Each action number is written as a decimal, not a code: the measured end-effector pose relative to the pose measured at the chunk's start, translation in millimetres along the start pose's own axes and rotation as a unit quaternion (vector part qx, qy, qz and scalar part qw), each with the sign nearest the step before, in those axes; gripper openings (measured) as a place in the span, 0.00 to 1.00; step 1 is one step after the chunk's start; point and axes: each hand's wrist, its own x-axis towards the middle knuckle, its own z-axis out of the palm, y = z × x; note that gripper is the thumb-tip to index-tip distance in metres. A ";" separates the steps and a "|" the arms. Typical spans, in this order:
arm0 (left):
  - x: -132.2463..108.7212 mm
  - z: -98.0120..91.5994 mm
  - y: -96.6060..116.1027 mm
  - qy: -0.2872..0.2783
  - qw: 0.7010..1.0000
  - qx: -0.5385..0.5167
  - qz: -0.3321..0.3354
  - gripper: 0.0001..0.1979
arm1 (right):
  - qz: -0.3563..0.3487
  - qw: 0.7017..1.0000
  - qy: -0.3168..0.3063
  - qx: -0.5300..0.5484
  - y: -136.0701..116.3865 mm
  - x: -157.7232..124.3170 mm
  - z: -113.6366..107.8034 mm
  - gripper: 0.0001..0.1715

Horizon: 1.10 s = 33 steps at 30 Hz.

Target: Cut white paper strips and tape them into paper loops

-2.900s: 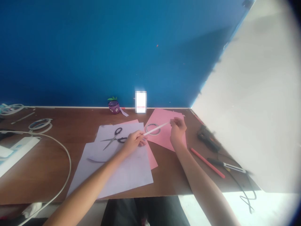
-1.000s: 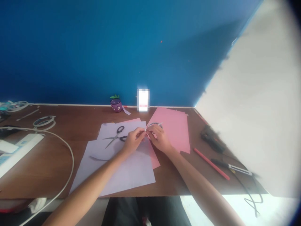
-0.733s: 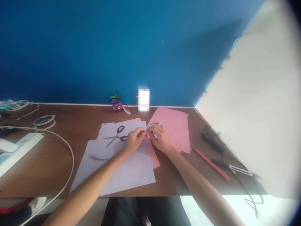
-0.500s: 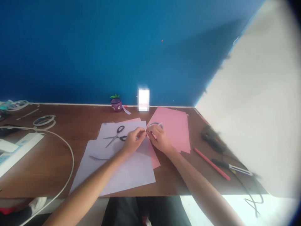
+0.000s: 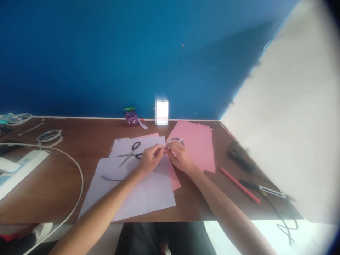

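Observation:
My left hand point(image 5: 151, 157) and my right hand point(image 5: 181, 154) meet over the papers, fingertips pinched close together. Something small and pale shows between them, too small to name. Under my left forearm lie lilac sheets of paper point(image 5: 148, 194), with a thin curved lilac strip point(image 5: 111, 178) on top. Open scissors point(image 5: 130, 156) with black handles rest on the lilac paper, just left of my left hand. Pink sheets point(image 5: 199, 141) spread beyond my right hand. Partly hidden behind its fingers is a ring-shaped roll point(image 5: 175, 139), perhaps tape.
A purple pot point(image 5: 131, 118) with green leaves and a bright, blurred-out screen point(image 5: 162, 112) stand by the blue wall. On the right lie a red stick point(image 5: 239, 185), a cutter knife point(image 5: 262, 188) and a dark tool point(image 5: 240, 156) with a cord. A white power strip point(image 5: 23, 170) and cable are at left.
Almost nothing differs. My hands stay pinched together at the same spot, with only slight finger movement.

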 end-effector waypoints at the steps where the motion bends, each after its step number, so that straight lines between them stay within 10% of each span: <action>1: 0.2 0.1 0.0 0.001 1.000 0.002 0.001 0.10 | 0.001 1.000 -0.002 -0.003 0.4 -0.2 0.1 0.09; 33: 2.1 -1.0 -16.2 -0.048 0.989 0.131 0.042 0.11 | -0.026 0.996 -0.029 -0.084 1.6 1.2 -4.8 0.11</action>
